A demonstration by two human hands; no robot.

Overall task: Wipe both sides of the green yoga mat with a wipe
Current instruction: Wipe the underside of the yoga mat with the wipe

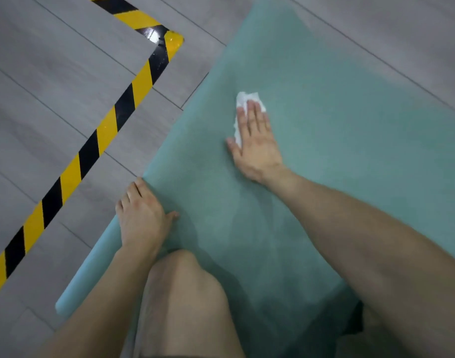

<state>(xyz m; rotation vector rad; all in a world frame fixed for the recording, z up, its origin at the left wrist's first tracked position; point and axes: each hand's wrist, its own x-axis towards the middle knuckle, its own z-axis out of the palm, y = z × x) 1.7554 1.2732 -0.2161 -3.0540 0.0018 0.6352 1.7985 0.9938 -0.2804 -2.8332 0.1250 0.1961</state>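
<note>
The green yoga mat (337, 125) lay on the floor (53, 86), stretching toward 1 o'clock. The right hand (257, 143), fingers straight, pressed the wipe (243, 98) flat near centre; the left hand (141, 215) gripped the mat's rolled edge at 8 o'clock. Good wiping called for even pressure and overlapping strokes

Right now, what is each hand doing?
Left hand: fingers curled over the edge of the green yoga mat, holding it.
Right hand: open, flat, pressing the wipe.

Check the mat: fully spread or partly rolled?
Partly rolled. Most of the mat lies flat, but its near left edge curls into a roll under the left hand.
</note>
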